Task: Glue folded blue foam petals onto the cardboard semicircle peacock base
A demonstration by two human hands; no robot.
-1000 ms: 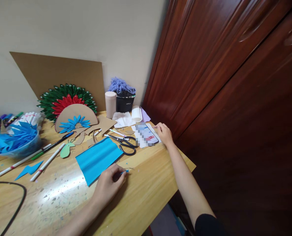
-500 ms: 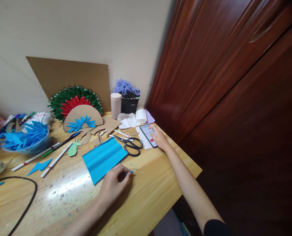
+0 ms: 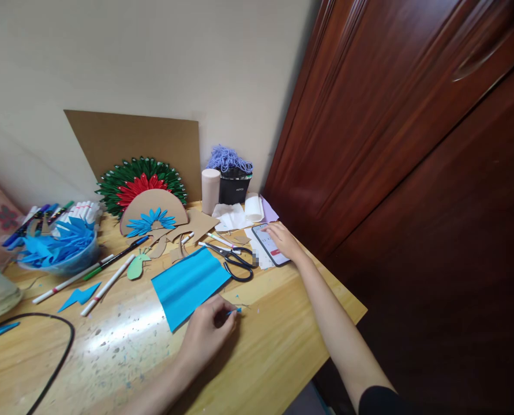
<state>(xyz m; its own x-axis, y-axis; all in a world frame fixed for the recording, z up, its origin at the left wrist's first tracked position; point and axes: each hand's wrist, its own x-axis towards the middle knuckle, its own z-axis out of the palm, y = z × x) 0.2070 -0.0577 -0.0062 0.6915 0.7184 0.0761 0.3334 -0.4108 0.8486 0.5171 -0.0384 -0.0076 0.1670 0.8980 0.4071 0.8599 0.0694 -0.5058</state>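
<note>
Resting on the table, the left hand [image 3: 207, 337] pinches a blue scrap [image 3: 235, 310].

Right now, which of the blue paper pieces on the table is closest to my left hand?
The large flat blue paper sheet, lying just beyond your left hand. The zigzag scrap and the bowlful sit far off to the left.

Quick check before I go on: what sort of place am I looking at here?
Probably a home craft corner: a wooden table against a wall beside a dark wood wardrobe, strewn with blue paper, scissors, markers and a paper-petal fan.
</note>
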